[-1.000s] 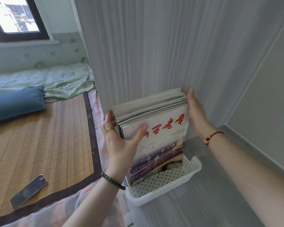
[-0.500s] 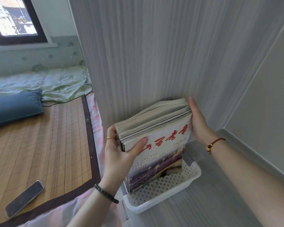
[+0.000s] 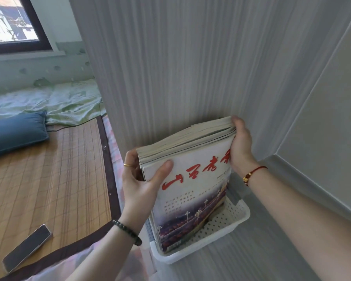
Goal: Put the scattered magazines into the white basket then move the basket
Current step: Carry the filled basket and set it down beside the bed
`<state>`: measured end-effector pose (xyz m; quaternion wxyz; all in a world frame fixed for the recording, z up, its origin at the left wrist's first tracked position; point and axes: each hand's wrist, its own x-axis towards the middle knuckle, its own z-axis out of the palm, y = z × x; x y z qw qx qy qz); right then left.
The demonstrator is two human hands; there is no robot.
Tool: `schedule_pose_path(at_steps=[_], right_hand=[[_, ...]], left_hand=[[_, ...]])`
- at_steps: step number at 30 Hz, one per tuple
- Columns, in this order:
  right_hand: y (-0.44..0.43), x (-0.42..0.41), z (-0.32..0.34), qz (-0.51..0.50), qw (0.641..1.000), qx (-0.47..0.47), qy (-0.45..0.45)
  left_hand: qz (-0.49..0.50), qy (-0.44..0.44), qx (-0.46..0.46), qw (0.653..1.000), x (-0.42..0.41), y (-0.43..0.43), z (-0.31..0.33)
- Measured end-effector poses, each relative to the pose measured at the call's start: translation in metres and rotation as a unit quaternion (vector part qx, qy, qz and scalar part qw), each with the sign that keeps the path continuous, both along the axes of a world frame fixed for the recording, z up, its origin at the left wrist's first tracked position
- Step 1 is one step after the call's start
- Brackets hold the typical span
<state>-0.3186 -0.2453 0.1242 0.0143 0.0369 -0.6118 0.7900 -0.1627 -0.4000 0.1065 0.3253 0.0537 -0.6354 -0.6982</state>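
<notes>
A thick stack of magazines [image 3: 193,191] stands on edge inside the white perforated basket [image 3: 227,226], leaning back toward the grey wall. The front cover has red characters over a purple picture. My left hand [image 3: 142,183] grips the stack's upper left corner, thumb on the cover and fingers behind. My right hand [image 3: 241,142] holds the upper right corner, fingers curled over the top edges. The basket sits on a grey surface in the corner; its back half is hidden by the magazines.
A bed with a bamboo mat [image 3: 45,175] lies to the left, with a phone [image 3: 26,248] near its front edge and a blue pillow [image 3: 14,132] further back. Grey walls close in behind and to the right of the basket.
The stack has sunk lower into the basket and tilted back. My right hand's fingers have curled over the top right corner; my left hand keeps its grip.
</notes>
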Motion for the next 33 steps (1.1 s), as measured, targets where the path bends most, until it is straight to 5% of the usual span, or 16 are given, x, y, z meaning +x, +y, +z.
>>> schedule_pose_path(at_steps=[8,17,25,33], right_hand=[[0.012,-0.001,0.003,0.052,0.995,0.071,0.052],[0.013,0.011,0.014,0.036,0.992,0.114,0.042],[0.018,0.009,0.026,0.103,0.985,0.125,-0.062],[0.023,0.004,0.023,0.105,0.979,0.176,-0.010]], left_hand=[[-0.028,-0.023,-0.056,0.998,-0.008,-0.011,0.002],[0.129,-0.014,-0.192,0.973,-0.008,0.001,0.003],[0.139,-0.019,-0.204,0.969,-0.004,0.001,0.006],[0.144,-0.023,-0.230,0.962,-0.004,0.001,0.002]])
